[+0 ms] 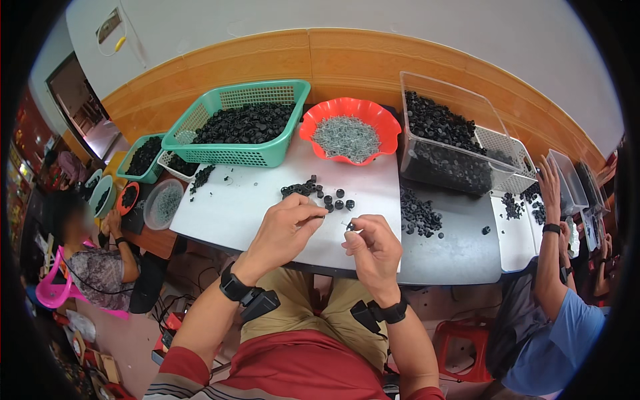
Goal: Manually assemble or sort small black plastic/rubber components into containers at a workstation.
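Note:
My right hand pinches a small black plastic piece between thumb and fingers. A thin metal pin appears to stick out of that piece toward the left. My left hand hovers just left of it over the white board, thumb and fingertips pressed together. Whatever those fingertips hold, if anything, is too small to make out. Right beyond both hands lies a loose group of round black plastic caps. Farther back, a red scalloped bowl contains many small silvery metal pins.
A green basket of black parts stands at the back left, a clear bin of them at the back right. More black pieces lie scattered to the right. Co-workers sit on both sides; one's arm reaches over the table's right end.

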`<state>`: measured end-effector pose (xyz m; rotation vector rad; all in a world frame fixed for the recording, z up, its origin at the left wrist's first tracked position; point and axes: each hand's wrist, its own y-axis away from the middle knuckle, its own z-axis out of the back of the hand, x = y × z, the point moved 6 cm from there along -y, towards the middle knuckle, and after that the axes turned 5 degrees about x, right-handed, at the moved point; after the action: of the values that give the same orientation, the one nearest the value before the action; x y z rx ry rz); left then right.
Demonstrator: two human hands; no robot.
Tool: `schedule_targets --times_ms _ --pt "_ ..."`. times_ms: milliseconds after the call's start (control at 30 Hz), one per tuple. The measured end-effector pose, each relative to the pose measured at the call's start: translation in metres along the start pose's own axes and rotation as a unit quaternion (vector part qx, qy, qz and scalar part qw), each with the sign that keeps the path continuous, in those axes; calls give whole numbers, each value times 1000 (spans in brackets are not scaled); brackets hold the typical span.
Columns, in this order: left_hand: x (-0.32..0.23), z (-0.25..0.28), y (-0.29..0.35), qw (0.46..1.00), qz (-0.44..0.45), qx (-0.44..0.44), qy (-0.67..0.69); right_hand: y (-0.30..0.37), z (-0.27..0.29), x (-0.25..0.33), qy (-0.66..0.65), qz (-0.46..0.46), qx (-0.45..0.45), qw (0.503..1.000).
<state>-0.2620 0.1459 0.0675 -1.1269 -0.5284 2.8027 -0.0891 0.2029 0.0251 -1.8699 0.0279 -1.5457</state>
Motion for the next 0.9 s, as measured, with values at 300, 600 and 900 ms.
schedule_targets --times_ms 300,600,900 --pt "28 -18 16 911 160 36 379 1 -1 1 -17 -12 9 1000" --pt "42 -42 27 746 207 -7 633 1 -4 1 -16 -5 21 1000" --pt "31 -55 28 680 213 16 701 0 -4 5 61 50 45 996"
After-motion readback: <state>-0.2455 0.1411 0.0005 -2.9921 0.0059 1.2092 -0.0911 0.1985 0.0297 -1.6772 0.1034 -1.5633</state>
